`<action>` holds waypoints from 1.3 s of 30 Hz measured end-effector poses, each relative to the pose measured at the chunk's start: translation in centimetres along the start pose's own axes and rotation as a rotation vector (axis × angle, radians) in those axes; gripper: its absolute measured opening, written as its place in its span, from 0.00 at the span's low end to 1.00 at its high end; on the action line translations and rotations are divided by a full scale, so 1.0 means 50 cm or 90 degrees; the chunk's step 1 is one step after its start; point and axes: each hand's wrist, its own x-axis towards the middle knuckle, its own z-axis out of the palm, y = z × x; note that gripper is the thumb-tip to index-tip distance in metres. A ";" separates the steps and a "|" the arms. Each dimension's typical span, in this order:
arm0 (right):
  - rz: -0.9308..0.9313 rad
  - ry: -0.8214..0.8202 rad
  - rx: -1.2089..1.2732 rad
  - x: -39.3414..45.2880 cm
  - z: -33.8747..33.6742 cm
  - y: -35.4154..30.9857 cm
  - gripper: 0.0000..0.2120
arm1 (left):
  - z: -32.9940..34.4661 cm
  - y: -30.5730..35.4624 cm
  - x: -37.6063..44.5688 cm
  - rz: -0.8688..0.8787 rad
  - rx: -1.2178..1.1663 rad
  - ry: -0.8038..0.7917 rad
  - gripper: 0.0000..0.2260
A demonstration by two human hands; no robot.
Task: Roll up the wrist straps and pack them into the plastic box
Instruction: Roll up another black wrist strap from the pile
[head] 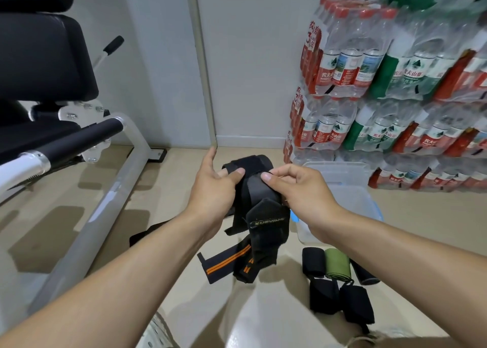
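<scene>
Rolled straps (pixel 340 279) lie on the floor (pixel 184 179) nearest. Above them both hands pinch a black strap (pixel 261 189), left hand (pixel 213 187) on its edge, right hand (pixel 297 189) on the fold; it looks soft, light and floppy, best held at the rolled end. Beyond sit the clear box (pixel 353 192), then bottle packs (pixel 395 84); nothing blocks the box.

The wrist strap (pixel 253 187) is matt black woven cloth. At four o'clock, the plastic box (pixel 353 189) looks translucent and smooth. The floor (pixel 171 189) is glossy.
</scene>
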 end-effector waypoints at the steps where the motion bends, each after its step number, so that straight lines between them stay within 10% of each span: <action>1: 0.000 0.002 0.000 -0.001 0.001 0.000 0.06 | 0.002 0.001 -0.003 -0.001 0.000 -0.002 0.38; 24: 0.021 0.089 -0.161 0.001 -0.006 -0.011 0.17 | 0.013 0.014 -0.036 0.057 0.027 -0.013 0.45; 39: -0.040 -0.023 -0.101 -0.001 -0.020 -0.013 0.03 | 0.028 0.022 -0.047 0.016 -0.048 -0.017 0.40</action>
